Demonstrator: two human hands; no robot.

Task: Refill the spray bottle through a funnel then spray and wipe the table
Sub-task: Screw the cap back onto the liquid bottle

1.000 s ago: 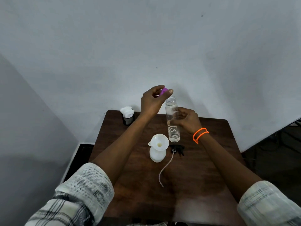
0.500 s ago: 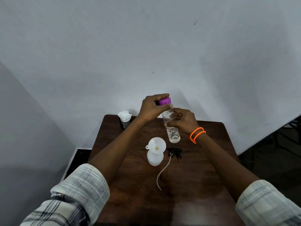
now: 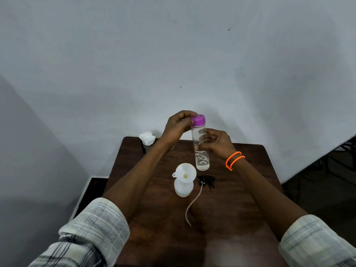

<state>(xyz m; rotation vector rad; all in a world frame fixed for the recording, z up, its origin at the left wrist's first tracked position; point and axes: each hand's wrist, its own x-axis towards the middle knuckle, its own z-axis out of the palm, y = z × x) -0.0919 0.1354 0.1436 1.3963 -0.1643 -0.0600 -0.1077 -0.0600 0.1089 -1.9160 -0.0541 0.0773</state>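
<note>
Left hand (image 3: pixel 178 126) pinches cap (image 3: pixel 198 120), right hand (image 3: pixel 215 144) grips bottle (image 3: pixel 200 149) mid-body; likely light, rigid, smooth plastic, nearly empty.

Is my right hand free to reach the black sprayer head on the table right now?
Probably not yet: the right hand grips the clear bottle. The black sprayer head lies uncovered just below it, path open.

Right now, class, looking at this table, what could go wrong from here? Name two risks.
1. The funnel sits loose atop the small white spray bottle, close to the left forearm; a nudge could topple both.
2. The black spray head and its tube lie on the table; the right arm could sweep them off.
</note>
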